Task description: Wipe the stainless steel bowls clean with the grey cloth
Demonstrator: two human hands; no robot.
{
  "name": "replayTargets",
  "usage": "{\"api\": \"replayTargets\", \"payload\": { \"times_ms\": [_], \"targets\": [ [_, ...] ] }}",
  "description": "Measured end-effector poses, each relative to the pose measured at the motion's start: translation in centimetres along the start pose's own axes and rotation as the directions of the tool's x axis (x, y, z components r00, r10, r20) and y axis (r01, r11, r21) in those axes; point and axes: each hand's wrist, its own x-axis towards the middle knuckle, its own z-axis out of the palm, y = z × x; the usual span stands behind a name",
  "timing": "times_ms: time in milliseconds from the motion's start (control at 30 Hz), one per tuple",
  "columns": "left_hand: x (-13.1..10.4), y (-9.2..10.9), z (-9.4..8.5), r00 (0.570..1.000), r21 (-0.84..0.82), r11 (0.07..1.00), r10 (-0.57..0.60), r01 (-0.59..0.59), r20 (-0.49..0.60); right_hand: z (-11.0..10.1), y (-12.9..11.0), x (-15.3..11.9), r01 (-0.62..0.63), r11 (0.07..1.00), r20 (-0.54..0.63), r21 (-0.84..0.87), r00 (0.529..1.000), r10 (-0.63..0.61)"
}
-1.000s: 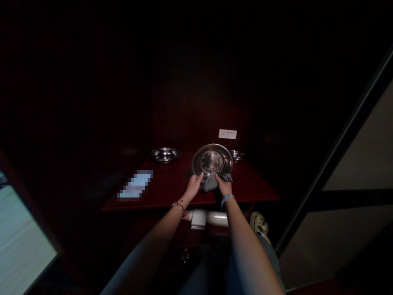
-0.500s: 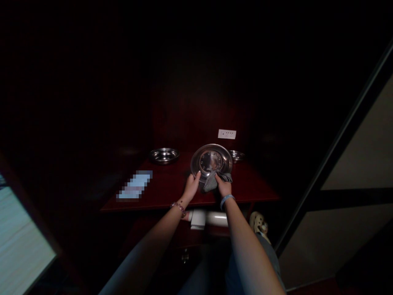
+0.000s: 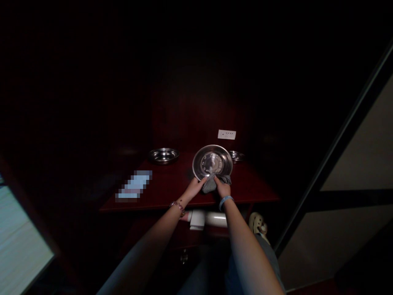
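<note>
A round stainless steel basin [image 3: 212,157] is held up and tilted over the dark red shelf, its inside facing me. At its lower left rim, my left hand [image 3: 195,187] is closed on the edge, thumb toward the middle. My right hand [image 3: 222,187] pinches a grey cloth [image 3: 209,184] against the lower rim. The cloth is bunched, and part of it sticks out to the right of that hand. My fingers behind the basin are hidden.
On the shelf [image 3: 172,192], another steel basin [image 3: 163,155] stands at the back left, and a third [image 3: 237,156] is partly hidden at the right. A blurred-out flat item [image 3: 135,186] lies at the left. A white socket [image 3: 226,134] is on the back wall. Below sit a pale roll [image 3: 216,219] and a clog [image 3: 257,223].
The left hand has slid right along the rim, closer to the cloth. The basin has shifted slightly to the right. The right hand still holds the cloth at the lower rim.
</note>
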Motion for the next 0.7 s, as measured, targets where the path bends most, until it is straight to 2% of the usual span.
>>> {"api": "replayTargets", "payload": {
  "times_ms": [133,367,700],
  "targets": [
    [0.11,-0.26,-0.03,1.0,-0.002,1.0,0.007,-0.007,-0.022,-0.11,-0.33,-0.36,-0.085,0.996,0.057,0.007,0.995,0.085],
    [0.29,-0.64,-0.01,0.997,-0.04,0.999,-0.015,0.012,-0.075,-0.32,-0.47,-0.61,-0.07,0.997,0.046,0.015,0.997,0.07],
    [0.34,-0.63,0.0,0.997,-0.014,1.0,-0.015,0.015,-0.07,-0.34,-0.62,-0.82,-0.068,0.998,0.077,0.015,0.995,0.067]
  ]
}}
